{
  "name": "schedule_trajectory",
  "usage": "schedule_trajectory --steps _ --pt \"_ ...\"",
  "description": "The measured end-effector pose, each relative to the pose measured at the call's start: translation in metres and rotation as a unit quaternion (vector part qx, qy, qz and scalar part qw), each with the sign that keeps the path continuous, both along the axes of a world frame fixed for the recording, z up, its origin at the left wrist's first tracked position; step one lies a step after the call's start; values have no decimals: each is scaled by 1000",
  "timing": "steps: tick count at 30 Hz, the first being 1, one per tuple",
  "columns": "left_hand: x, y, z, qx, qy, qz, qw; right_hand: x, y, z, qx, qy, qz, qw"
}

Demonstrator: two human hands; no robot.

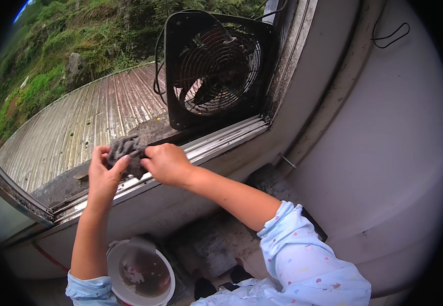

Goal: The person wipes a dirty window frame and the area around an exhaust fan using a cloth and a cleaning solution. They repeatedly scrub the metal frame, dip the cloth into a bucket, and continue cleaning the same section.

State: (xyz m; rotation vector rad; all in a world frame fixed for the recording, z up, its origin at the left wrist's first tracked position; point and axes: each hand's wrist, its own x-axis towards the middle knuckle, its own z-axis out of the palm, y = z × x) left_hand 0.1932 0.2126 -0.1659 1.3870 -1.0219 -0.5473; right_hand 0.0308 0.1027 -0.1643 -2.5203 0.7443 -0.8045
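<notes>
Above the aluminium window track [221,143], a crumpled grey-brown cloth [129,151] is held between both of my hands. My left hand [104,166] grips its left side, with the thumb across the front. My right hand [168,162] pinches the cloth's right edge between thumb and fingers. The track is streaked with dark dirt. Behind the hands lies a dirty outer ledge [66,183]. Part of the cloth is hidden by the fingers.
A black exhaust fan [221,69] with a wire guard stands in the window opening at the right, its cable looped beside it. Outside is a corrugated roof [87,111]. Below the sill stands a white bucket [171,275] of murky water. A metal rod [287,160] juts from the wall.
</notes>
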Motion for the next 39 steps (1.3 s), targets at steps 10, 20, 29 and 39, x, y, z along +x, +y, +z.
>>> schedule_trajectory --steps 10,20,29,39 --pt "-179 -196 -42 -58 -132 -63 988 -215 -153 16 -89 81 -159 980" --pt "-218 -243 -56 -1 -256 -42 966 -286 -202 29 -133 315 -247 907" --pt "-198 -228 -50 -2 -385 -89 919 -229 -206 0 -161 437 -127 876" --pt "-168 -199 -52 -9 -372 -96 923 -187 -166 -15 -244 424 -98 867"
